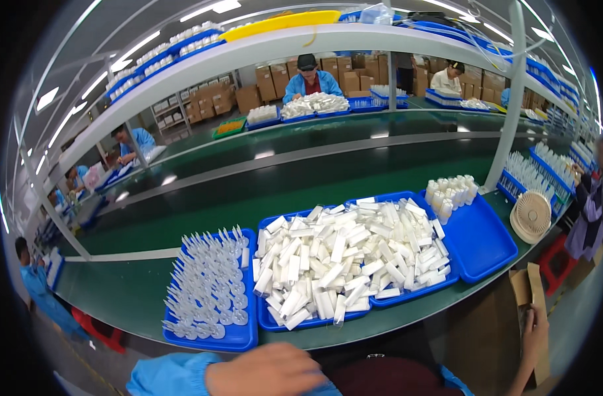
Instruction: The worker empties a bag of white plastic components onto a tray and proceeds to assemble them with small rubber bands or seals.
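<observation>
The left hand is low, in front of the desk, near the blue trays. It is blurry and looks a bit curled, and I can't tell if it is pinching anything. The right hand is at the side of a brown cardboard box, right of the lap and below the desk. Its fingers touch the box, but I can't tell how hard they press. 2 blue trays, a left tray and a right tray, are heaped with white pieces. The heap is high, so a bump could make some slide off, maybe to the floor. Clear pointy parts stand close together in another tray, and a sleeve brushing them could knock some over. The box might tip if its flap got pulled sideways. The small fan is close to the desk's edge, so a knock might make it fall.
</observation>
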`<state>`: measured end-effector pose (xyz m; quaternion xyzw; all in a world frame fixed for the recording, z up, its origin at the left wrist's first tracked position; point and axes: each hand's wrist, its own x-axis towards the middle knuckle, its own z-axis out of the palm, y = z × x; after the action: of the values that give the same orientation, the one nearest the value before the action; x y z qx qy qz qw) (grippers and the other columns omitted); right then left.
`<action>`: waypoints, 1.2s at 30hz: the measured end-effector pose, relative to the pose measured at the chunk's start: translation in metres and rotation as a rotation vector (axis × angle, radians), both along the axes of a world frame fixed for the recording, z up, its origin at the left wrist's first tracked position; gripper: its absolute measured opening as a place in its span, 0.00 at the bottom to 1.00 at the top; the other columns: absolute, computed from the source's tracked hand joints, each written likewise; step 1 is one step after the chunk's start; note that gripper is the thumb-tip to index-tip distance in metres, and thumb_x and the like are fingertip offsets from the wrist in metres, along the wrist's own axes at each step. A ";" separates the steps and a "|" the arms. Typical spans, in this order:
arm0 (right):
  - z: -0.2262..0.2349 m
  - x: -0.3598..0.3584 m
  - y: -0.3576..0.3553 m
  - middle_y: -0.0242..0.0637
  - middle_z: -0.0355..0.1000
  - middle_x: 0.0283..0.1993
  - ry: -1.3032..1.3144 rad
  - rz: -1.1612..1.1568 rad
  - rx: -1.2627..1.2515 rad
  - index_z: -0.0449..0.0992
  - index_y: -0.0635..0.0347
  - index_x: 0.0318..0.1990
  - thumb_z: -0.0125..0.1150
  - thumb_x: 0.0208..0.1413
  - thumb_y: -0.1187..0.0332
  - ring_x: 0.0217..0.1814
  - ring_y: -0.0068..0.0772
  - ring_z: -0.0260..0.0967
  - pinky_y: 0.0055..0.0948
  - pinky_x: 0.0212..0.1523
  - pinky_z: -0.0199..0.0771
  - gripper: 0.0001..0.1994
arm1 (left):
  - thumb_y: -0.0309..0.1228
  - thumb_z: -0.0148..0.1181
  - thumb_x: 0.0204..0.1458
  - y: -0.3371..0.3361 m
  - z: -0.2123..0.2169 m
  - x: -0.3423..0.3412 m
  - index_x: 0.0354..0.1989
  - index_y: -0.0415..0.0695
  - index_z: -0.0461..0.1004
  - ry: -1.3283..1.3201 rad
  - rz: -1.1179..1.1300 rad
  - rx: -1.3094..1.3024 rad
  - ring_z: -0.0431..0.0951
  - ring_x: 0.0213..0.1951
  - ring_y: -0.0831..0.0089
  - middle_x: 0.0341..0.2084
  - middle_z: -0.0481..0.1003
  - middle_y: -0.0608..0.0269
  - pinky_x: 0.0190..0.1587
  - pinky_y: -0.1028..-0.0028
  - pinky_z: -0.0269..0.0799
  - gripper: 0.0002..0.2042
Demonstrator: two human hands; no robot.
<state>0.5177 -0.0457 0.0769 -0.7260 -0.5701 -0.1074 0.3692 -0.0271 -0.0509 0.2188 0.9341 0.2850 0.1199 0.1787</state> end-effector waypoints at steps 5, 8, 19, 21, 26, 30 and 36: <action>0.044 -0.108 0.065 0.41 0.72 0.30 -0.077 0.366 0.140 0.74 0.61 0.34 0.56 0.47 0.79 0.29 0.39 0.68 0.30 0.31 0.66 0.06 | 0.26 0.55 0.44 -0.019 -0.041 -0.049 0.35 0.40 0.69 0.114 0.805 0.237 0.70 0.33 0.54 0.30 0.70 0.53 0.37 0.62 0.67 0.09; 0.061 -0.169 0.102 0.36 0.73 0.28 -0.184 0.653 0.125 0.76 0.57 0.32 0.58 0.41 0.79 0.26 0.37 0.68 0.31 0.27 0.63 0.08 | 0.25 0.54 0.44 -0.018 -0.077 -0.058 0.36 0.40 0.69 0.250 0.977 0.173 0.70 0.35 0.53 0.32 0.70 0.52 0.38 0.61 0.67 0.10; 0.085 -0.269 0.193 0.36 0.70 0.38 -0.191 0.950 0.138 0.74 0.57 0.37 0.59 0.42 0.77 0.38 0.38 0.68 0.31 0.37 0.66 0.12 | 0.21 0.49 0.46 0.023 -0.104 -0.080 0.42 0.37 0.68 0.250 1.108 0.344 0.70 0.39 0.50 0.39 0.69 0.45 0.41 0.61 0.67 0.13; 0.090 -0.267 0.201 0.36 0.70 0.39 -0.174 0.904 0.173 0.74 0.57 0.37 0.59 0.41 0.77 0.39 0.38 0.67 0.31 0.39 0.66 0.12 | 0.19 0.49 0.46 0.022 -0.107 -0.084 0.40 0.36 0.69 0.214 1.146 0.339 0.70 0.39 0.50 0.39 0.69 0.44 0.41 0.62 0.67 0.11; 0.083 -0.235 0.212 0.38 0.70 0.40 -0.161 0.756 0.166 0.74 0.57 0.38 0.59 0.41 0.78 0.41 0.39 0.67 0.32 0.40 0.66 0.13 | 0.18 0.48 0.46 0.022 -0.105 -0.077 0.37 0.35 0.70 0.129 1.161 0.375 0.71 0.38 0.50 0.37 0.70 0.44 0.39 0.63 0.68 0.09; 0.085 -0.194 0.219 0.40 0.69 0.40 -0.119 0.594 0.091 0.73 0.60 0.38 0.59 0.43 0.75 0.43 0.43 0.66 0.33 0.43 0.66 0.12 | 0.19 0.49 0.47 0.017 -0.112 -0.060 0.37 0.35 0.70 0.128 1.167 0.465 0.71 0.36 0.47 0.36 0.70 0.42 0.39 0.60 0.68 0.09; 0.064 -0.162 0.217 0.47 0.63 0.50 -0.057 0.565 -0.087 0.66 0.59 0.50 0.57 0.47 0.71 0.52 0.46 0.61 0.36 0.52 0.61 0.19 | 0.23 0.49 0.52 0.011 -0.128 -0.043 0.37 0.34 0.69 -0.107 1.295 0.624 0.69 0.42 0.45 0.38 0.69 0.39 0.46 0.56 0.64 0.07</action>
<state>0.3553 0.1712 0.1413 -0.5501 -0.7641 0.0039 0.3368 -0.0706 -0.0402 0.0910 0.5778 0.7249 0.3235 -0.1899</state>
